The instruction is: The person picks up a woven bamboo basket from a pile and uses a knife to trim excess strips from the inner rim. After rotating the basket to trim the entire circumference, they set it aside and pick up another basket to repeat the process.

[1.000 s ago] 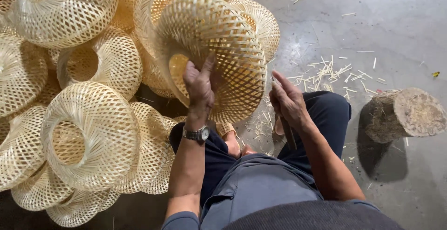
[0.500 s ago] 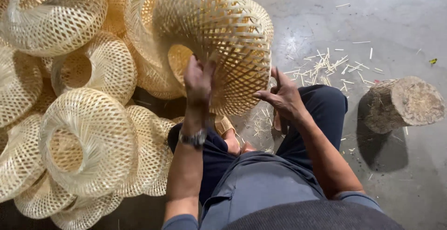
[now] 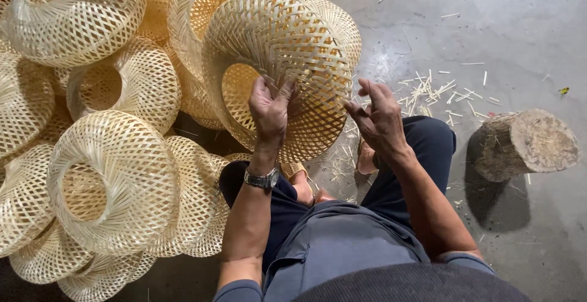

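Head view, looking down on a seated person at work. The pale woven bamboo shade, dome-shaped with a round central opening [image 3: 287, 51], is held up in front of the knees, its open side turned toward the camera. The left hand [image 3: 270, 109] closes its grip on the shade's inner rim beside the opening, fingers curled over the strips and thumb pressed against the weave; a metal wristwatch [image 3: 261, 179] sits on that wrist. The right hand [image 3: 380, 121] stands just beside the shade's right edge, its grip apart, fingers spread and bent, the fingertips near the weave; whether they touch it cannot be told. The shade thus lies above and ahead of both hands, held by the left alone. To the left, a heap of similar woven bamboo shades [image 3: 113, 179] rests on the grey concrete floor [image 3: 520, 26]. Short bamboo offcuts [image 3: 440, 91] are scattered on the floor ahead of the right knee. A short cut wooden log [image 3: 526, 143] lies on its side further right, well apart from the hands.
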